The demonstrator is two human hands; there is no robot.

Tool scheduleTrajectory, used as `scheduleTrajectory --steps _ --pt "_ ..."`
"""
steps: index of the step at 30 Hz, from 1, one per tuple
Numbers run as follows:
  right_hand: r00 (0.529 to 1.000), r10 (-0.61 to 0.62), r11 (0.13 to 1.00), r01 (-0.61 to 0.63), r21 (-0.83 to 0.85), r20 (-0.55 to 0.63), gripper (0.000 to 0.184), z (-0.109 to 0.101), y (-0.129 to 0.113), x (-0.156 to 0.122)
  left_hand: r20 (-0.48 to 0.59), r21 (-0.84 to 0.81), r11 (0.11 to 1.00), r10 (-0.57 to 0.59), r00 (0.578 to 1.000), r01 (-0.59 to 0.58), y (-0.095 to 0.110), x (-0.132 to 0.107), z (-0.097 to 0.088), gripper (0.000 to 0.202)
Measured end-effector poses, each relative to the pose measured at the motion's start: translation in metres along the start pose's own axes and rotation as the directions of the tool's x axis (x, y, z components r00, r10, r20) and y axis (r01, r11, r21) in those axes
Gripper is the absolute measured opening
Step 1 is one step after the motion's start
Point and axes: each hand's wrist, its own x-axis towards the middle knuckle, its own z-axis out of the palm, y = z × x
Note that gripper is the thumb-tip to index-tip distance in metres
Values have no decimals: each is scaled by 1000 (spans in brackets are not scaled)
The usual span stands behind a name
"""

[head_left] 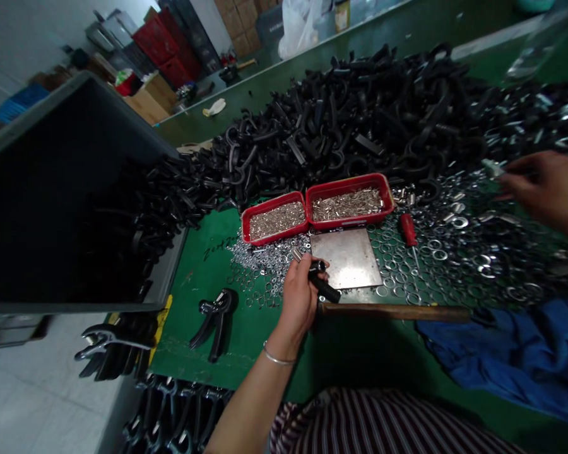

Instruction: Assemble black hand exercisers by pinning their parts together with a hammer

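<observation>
My left hand [299,291] is closed round a black plastic handle part [322,282], held just left of a square metal plate [347,257] on the green table [203,265]. My right hand [546,188] reaches out to the far right over a spread of silver rings and springs [459,246]; its fingers pinch a small shiny metal piece [493,168]. A big heap of black handle parts [360,113] fills the back of the table.
Two red trays [345,186] of small metal pieces sit behind the plate. A red-handled screwdriver [409,232], a wooden hammer handle [397,311], a finished black hand gripper [216,320], a blue cloth [511,353] and a dark bin [66,189] at left surround me.
</observation>
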Motion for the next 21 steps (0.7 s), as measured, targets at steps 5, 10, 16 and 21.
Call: scheduleTrajectory --steps 5,10,16,21 --pt "801 -554 789 418 450 228 26 26 -135 -118 51 94 996 -1 999 -4 -8 2 10 36" --pt "742 -647 708 497 502 178 24 38 -187 -157 56 268 961 54 997 -67 -3 -7 0 34" --pt "748 -634 710 461 532 197 17 49 -207 -169 96 313 945 68 993 -95 0 -15 -13 33" --pt "781 -620 668 479 569 71 10 54 -213 -176 103 329 939 73 992 -103 8 -17 -11 33"
